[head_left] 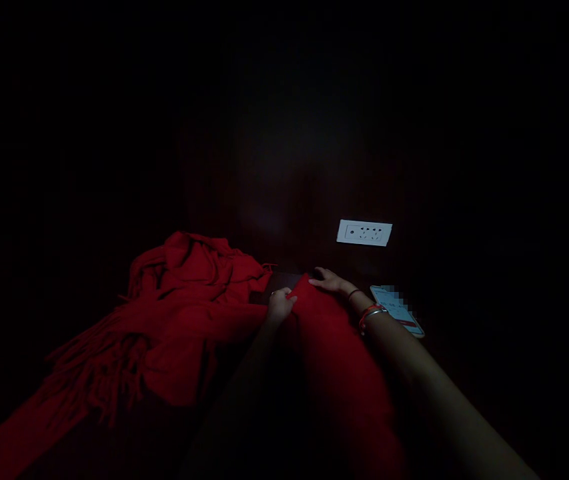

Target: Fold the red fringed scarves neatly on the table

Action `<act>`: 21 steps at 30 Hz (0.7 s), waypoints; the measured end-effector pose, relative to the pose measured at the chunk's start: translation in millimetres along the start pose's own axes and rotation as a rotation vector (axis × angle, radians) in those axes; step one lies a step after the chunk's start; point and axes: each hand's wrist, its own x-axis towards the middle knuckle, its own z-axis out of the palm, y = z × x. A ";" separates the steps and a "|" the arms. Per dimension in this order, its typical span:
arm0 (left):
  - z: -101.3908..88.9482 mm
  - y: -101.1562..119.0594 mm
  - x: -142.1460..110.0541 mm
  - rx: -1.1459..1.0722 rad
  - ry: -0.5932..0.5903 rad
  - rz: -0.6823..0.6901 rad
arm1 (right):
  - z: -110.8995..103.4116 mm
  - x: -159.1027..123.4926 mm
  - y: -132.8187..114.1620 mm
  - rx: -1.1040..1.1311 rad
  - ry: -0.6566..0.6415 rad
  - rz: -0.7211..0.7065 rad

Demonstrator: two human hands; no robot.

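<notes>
A red fringed scarf [184, 313] lies bunched on a dark surface in very dim light. A flat folded part of it runs between my arms toward me. My left hand [280, 305] is closed, pinching the far edge of that folded part. My right hand [330, 281] lies on the far corner of the same part, fingers stretched out flat on the cloth. Bracelets circle my right wrist.
A white wall socket [364, 233] sits on the dark wall behind. A phone [397, 310] with a lit screen lies just right of my right wrist. The scarf's fringe [89, 373] hangs at the lower left. The surroundings are too dark to make out.
</notes>
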 end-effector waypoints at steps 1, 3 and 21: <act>1.6 0.4 0.0 -0.038 0.007 0.007 | 0.7 3.8 -0.9 0.010 -0.028 -0.025; 4.3 0.7 -0.1 -0.100 0.009 0.017 | 1.8 12.1 -2.3 0.026 -0.096 -0.109; -3.9 0.9 -6.9 0.060 0.128 -0.160 | -29.0 46.3 -4.2 -0.310 -0.163 -0.397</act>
